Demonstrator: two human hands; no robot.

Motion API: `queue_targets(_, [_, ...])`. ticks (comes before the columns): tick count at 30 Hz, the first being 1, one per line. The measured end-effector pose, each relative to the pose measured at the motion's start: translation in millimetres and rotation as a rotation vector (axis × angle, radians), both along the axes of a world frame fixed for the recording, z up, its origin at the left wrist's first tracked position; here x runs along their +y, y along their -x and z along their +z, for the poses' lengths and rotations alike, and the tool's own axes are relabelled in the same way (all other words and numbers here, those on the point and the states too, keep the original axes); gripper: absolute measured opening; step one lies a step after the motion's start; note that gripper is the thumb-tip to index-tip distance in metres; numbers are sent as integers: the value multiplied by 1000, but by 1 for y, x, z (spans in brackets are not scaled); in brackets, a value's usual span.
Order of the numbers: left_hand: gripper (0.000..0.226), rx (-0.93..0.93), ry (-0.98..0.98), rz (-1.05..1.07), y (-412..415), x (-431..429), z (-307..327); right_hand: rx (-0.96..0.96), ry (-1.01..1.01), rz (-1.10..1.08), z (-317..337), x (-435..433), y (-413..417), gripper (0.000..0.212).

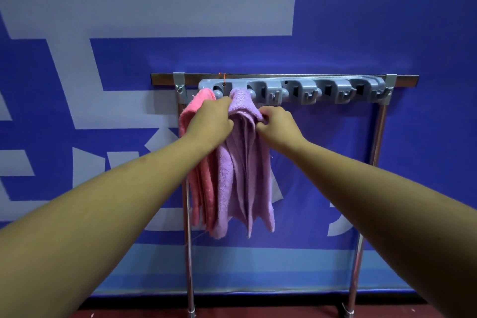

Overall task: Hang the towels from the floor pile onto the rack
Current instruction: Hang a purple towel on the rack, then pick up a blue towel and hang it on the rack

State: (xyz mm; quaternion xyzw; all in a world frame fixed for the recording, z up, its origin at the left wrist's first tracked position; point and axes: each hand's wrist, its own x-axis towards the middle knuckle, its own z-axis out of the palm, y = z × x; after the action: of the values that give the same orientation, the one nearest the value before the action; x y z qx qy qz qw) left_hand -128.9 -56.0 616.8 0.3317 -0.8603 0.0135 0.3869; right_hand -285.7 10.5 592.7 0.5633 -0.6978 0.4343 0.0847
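Note:
A grey plastic clip rack (pixel 304 90) with several slots and hooks is fixed along the top bar of a metal stand. A pink towel (pixel 204 188) hangs from its leftmost slot. Beside it a purple towel (pixel 242 175) hangs from the second slot, its top bunched into the clip. My left hand (pixel 210 121) grips the purple towel's upper left side, in front of the pink towel. My right hand (pixel 277 124) pinches the purple towel's upper right fold. The floor pile is out of view.
The stand's chrome legs (pixel 371 162) run down to a dark red floor (pixel 258 313). A blue banner wall (pixel 387 20) with white shapes stands right behind the rack. Three slots to the right of the purple towel hold nothing.

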Motion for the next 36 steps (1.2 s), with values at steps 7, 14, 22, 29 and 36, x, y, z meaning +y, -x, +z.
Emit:
queue_targets(7, [10,-36,-52,11,-2,0,-12,38,94,30,5,3,-7,18])
queue_targets(14, [11,114,-306,-74,-21,26,-41,-126,-31,111,-19,39,-20,30])
queue_targets(22, [11,34,-570,-81,-69,70,-148,-208,-358,-85,-141,102,-44,69])
queue_targets(29, [15,-168,-803,7,-105,100,-277,-292,-612,-179,-279,151,-73,55])
queue_targets(36, [11,-287,-1025,85,-139,122,-415,-367,-831,-178,-405,185,-97,46])
